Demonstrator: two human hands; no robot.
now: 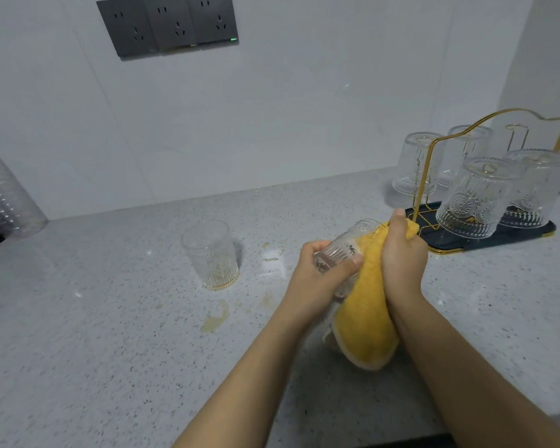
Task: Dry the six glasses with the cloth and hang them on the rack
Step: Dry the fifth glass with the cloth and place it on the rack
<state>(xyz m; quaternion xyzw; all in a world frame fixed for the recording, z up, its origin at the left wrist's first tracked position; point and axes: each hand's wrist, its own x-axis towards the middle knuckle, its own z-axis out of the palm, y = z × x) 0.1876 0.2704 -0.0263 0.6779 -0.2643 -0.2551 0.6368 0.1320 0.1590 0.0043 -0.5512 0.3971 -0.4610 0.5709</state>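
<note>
My left hand (320,273) grips a ribbed clear glass (346,245) by its base, tilted on its side above the counter. My right hand (401,253) holds the yellow cloth (366,318) bunched against the glass's open end; the rest of the cloth hangs down. Another clear glass (210,253) stands upright on the counter to the left. At the right, a gold wire rack (424,189) on a dark tray (543,229) carries several glasses hung upside down, the nearest (476,198) at its front.
Grey speckled countertop (110,350) with yellowish wet stains (215,318) near the standing glass. A clear textured plastic container (4,192) sits at the far left. Dark wall sockets (168,24) are on the white wall. The counter's front edge runs at the lower right.
</note>
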